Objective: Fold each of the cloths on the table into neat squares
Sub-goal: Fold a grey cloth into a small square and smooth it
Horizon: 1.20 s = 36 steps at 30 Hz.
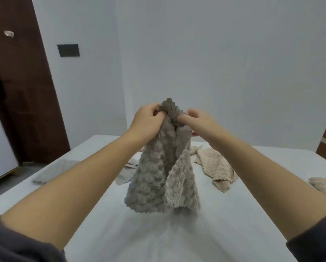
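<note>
Cloth (154, 176), grey and fluffy, hangs bunched over the counter (253, 214), its top pinched by left grip (147, 118) and right grip (198, 120), likely to find corners before folding.

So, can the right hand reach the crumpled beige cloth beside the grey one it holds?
Probably yes, but not yet freely: the right hand pinches the grey cloth with the left hand. Nothing lies between it and the crumpled beige cloth.
</note>
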### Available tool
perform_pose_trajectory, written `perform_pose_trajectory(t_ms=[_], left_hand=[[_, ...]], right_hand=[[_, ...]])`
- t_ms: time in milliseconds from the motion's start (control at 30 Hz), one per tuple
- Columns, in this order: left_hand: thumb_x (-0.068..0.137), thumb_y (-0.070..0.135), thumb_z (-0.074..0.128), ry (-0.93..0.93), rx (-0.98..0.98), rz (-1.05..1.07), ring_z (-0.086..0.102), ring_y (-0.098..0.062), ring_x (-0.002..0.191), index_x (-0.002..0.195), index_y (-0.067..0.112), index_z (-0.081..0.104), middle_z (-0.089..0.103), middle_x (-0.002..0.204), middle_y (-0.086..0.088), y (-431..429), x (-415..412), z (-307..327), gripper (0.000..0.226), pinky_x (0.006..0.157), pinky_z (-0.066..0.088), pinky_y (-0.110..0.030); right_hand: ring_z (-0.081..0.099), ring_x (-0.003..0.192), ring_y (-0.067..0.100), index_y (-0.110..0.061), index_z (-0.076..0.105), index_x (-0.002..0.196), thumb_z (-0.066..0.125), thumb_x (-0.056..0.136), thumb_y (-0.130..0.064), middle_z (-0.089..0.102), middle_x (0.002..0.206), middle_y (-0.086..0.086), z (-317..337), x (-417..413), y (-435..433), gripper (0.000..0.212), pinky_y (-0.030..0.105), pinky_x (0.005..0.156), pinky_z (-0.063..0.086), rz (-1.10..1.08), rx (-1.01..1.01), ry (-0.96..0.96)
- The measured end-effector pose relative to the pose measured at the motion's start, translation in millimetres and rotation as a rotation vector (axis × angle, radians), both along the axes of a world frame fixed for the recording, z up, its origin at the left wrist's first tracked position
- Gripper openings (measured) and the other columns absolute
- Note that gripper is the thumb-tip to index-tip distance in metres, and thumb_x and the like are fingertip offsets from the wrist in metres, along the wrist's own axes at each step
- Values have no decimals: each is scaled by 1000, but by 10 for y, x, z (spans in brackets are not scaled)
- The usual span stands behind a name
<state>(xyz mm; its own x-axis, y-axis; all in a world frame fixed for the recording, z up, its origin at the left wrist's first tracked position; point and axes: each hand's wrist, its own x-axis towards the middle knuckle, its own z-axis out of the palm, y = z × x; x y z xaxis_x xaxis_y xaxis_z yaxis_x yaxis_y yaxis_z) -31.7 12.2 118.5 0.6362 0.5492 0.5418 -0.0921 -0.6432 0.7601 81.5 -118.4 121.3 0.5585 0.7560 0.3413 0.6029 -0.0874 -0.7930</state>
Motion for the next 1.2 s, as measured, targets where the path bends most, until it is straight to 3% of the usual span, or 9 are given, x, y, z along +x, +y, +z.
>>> perform_pose_trajectory(t_ms=[100,200,367,533,667,800,1000,1100,1200], left_hand=[[89,28,47,5,0,38,64,-38,88,94,6,64,66,95,-24,67,-93,60,28,83,53,-53],[90,28,45,19,11,65,60,-29,71,93,2,62,64,89,-28,94,-159,86,31,71,49,-40],[100,19,40,108,122,210,44,-14,58,82,12,57,50,64,2,270,-272,11,26,55,31,-30],[101,16,35,229,76,352,49,-22,80,94,11,59,57,85,-4,590,-380,-115,25,63,33,-32],[99,14,37,247,51,279,48,-22,72,78,12,55,55,75,-5,514,-309,-35,28,60,34,-30],[97,24,43,249,99,199,48,-19,70,80,5,59,55,75,-6,350,-206,91,30,64,36,-31],[96,30,51,203,135,188,36,-17,55,66,11,45,40,58,0,319,-229,169,35,55,25,-31],[98,31,48,175,139,255,37,-18,56,68,14,48,41,59,-2,390,-228,162,35,55,25,-32],[100,31,46,165,131,272,34,-19,55,71,13,48,39,58,-1,455,-191,131,34,55,23,-32]], right_hand=[[55,77,13,-20,51,90,63,86,-24,58,88,-1,-8,-63,53,13,31,72,49,33,-132,-28],[60,87,14,-24,54,98,64,85,-25,63,99,-1,-75,-101,92,16,35,81,54,85,-298,-68],[71,79,3,-23,69,80,64,87,-24,73,76,-14,-447,-51,106,8,26,76,52,215,-648,-228],[71,86,14,-10,65,97,58,91,-23,72,95,-3,-663,250,76,15,30,74,51,-23,-364,-118],[57,115,16,-21,46,135,70,82,-53,56,128,-3,-773,118,183,67,35,99,47,101,-407,-128],[50,125,17,-25,37,143,70,81,-52,47,143,-3,-918,-83,433,75,41,104,45,159,-278,-73],[63,93,13,-23,54,120,62,82,-25,65,108,-5,-870,-239,543,39,36,80,55,189,-43,-43],[60,86,10,-24,51,116,66,79,-22,63,102,-6,-885,-214,503,40,28,73,49,214,-159,-61],[52,79,14,-20,49,85,60,77,-9,55,82,-4,-1007,-123,501,17,29,70,39,125,-292,-158]])
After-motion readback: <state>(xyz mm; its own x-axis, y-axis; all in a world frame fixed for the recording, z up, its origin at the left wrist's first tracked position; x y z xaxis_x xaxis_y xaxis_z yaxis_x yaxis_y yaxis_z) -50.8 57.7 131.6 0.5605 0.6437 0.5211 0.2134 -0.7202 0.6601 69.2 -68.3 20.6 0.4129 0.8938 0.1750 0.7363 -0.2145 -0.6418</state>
